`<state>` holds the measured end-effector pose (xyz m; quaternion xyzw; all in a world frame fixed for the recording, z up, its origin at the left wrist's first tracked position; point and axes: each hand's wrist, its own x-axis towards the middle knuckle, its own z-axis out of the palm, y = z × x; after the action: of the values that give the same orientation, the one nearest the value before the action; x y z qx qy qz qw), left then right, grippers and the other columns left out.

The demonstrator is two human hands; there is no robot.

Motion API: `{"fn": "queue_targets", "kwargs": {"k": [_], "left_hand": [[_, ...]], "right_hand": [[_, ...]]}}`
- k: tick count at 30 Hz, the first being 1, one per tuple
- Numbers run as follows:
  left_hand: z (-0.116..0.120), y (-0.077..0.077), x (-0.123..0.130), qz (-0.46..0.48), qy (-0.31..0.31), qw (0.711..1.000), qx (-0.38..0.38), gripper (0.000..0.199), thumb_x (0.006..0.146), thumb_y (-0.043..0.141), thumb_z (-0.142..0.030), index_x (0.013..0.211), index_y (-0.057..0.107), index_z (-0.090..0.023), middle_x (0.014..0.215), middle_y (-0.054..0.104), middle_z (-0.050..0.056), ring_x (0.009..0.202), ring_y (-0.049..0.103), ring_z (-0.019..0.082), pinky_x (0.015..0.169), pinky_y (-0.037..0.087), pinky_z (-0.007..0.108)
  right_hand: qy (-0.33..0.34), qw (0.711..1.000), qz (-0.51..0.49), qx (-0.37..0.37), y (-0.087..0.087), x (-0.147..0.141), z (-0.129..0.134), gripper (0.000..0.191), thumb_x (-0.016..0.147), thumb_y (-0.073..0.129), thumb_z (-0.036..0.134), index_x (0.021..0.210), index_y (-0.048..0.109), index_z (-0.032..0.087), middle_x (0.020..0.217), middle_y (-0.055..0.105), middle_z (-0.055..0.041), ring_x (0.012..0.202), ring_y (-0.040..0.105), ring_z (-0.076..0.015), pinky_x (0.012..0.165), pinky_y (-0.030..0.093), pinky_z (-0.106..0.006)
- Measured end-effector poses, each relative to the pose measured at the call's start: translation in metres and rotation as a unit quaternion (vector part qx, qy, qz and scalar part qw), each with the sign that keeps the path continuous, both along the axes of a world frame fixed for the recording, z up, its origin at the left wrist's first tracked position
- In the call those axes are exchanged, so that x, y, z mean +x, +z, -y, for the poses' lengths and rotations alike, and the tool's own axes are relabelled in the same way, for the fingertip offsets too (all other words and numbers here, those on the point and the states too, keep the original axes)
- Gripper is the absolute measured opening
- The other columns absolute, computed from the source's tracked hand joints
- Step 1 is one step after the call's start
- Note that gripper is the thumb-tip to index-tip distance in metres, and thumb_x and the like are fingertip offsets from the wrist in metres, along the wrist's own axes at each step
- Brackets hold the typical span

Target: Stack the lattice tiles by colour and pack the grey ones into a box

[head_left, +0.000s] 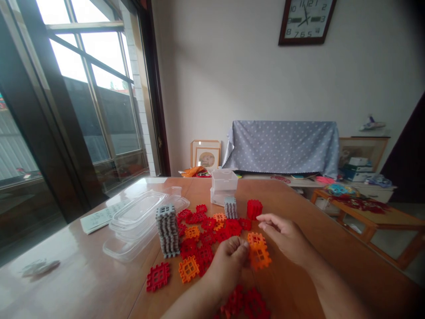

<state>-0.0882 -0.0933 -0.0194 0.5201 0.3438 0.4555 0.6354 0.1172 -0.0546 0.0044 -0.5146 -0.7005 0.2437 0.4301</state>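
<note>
My left hand (231, 254) is closed in a pinch at the edge of orange waffle blocks (259, 251), which are tilted and slightly blurred. My right hand (282, 231) is open just to their right, its fingers stretched toward a small red stack of blocks (254, 209) and holding nothing. Loose red waffle blocks (205, 253) and a few orange ones are spread in front and to the left of my hands. A tall stack of grey waffle blocks (168, 231) stands left of the pile, and a shorter grey stack (230, 207) rises behind it.
Clear plastic containers (139, 212) lie at the left beside a paper booklet (99, 218). More clear boxes (224, 182) are stacked at the table's back. A small plastic packet (40, 268) lies far left. The wooden table's right edge (335, 221) runs past my right arm.
</note>
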Motion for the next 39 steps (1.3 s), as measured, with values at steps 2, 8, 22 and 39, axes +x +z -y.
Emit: {"fn": "queue_targets", "kwargs": {"k": [2, 8, 22, 39], "left_hand": [[-0.006, 0.000, -0.001, 0.055, 0.007, 0.996, -0.063, 0.035, 0.084, 0.068, -0.048, 0.079, 0.057, -0.016, 0.071, 0.059, 0.002, 0.066, 0.058, 0.015, 0.068, 0.048, 0.029], [-0.010, 0.001, -0.005, 0.137, 0.043, 0.978, -0.154, 0.026, 0.081, 0.072, -0.038, 0.084, 0.058, -0.016, 0.071, 0.061, 0.000, 0.057, 0.062, 0.012, 0.063, 0.049, 0.024], [-0.013, 0.004, -0.010, 0.139, 0.055, 0.976, -0.160, 0.026, 0.081, 0.075, -0.034, 0.090, 0.061, -0.014, 0.071, 0.064, 0.000, 0.059, 0.065, 0.012, 0.065, 0.050, 0.024], [-0.016, 0.007, -0.018, 0.074, 0.082, 0.987, -0.113, 0.042, 0.072, 0.081, -0.048, 0.090, 0.061, -0.016, 0.086, 0.073, 0.008, 0.076, 0.068, 0.017, 0.082, 0.050, 0.030]], "right_hand": [[0.032, 0.999, -0.018, -0.020, 0.003, -0.003, 0.004, 0.034, 0.094, 0.055, 0.041, 0.119, 0.067, 0.022, 0.101, 0.073, -0.0041, 0.095, 0.067, -0.0216, 0.085, 0.052, -0.033], [0.090, 0.994, -0.034, -0.048, 0.006, -0.012, 0.013, 0.037, 0.091, 0.058, 0.038, 0.124, 0.064, 0.022, 0.113, 0.071, -0.0069, 0.106, 0.066, -0.0229, 0.093, 0.053, -0.035], [0.134, 0.985, 0.109, -0.009, 0.010, -0.021, 0.020, 0.052, 0.078, 0.069, 0.024, 0.130, 0.064, 0.028, 0.132, 0.062, -0.0063, 0.119, 0.060, -0.0260, 0.102, 0.050, -0.036], [0.005, 0.976, 0.211, -0.051, -0.026, 0.017, -0.010, 0.050, 0.076, 0.074, 0.050, 0.122, 0.071, 0.028, 0.113, 0.074, -0.0078, 0.104, 0.066, -0.0289, 0.094, 0.049, -0.042]]}}
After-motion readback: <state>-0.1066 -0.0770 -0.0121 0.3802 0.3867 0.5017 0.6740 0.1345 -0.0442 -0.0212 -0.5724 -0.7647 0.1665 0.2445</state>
